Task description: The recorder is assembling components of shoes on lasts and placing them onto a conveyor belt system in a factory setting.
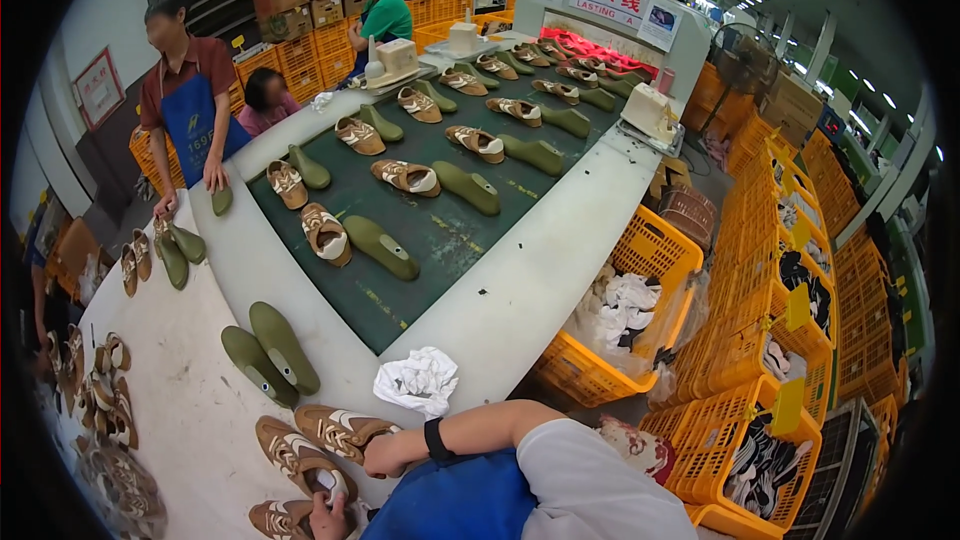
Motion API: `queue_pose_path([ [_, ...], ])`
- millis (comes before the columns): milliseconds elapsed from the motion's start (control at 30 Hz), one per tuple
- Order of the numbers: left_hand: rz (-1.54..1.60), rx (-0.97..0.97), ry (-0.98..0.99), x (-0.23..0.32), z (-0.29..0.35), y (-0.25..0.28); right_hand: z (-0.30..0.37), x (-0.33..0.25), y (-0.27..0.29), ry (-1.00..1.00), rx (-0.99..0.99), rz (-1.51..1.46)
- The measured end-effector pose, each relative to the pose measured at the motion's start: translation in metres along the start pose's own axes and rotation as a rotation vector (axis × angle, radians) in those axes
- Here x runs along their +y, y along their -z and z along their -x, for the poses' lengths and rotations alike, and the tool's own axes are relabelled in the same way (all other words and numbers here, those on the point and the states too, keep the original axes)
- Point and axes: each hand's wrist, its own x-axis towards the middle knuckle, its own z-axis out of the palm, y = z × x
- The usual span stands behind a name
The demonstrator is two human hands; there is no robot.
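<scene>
Right hand [383, 457] lies on a brown shoe upper [335, 428], fingers curled over its rear edge, grasping it. Left hand [326, 518] low at the frame edge, fingers closed on a second upper [298, 464]; a third upper [277, 518] lies just left of that hand.

Landmark: the white table [190, 410] the uppers lie on. On it, beyond the right hand, two green lasts [270, 352] side by side; a crumpled white rag [418, 381] sits right of them.

Beyond the table a green belt [440, 230] carries uppers paired with lasts. A person in a blue apron [190, 120] stands at the table's far end, hand on a last.
</scene>
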Motion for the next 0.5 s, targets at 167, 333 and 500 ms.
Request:
queue_pose_path([
  [167,-0.048,0.014,0.083,-0.002,0.016,0.0,-0.009,-0.005,-0.006,0.093,-0.058,-0.052],
  [333,-0.139,0.348,-0.101,-0.014,-0.004,-0.027,0.009,0.0,0.01,-0.059,-0.07,-0.098],
  [500,-0.153,0.337,-0.009,-0.007,-0.004,-0.024,0.011,0.007,0.013,-0.013,-0.082,-0.131],
])
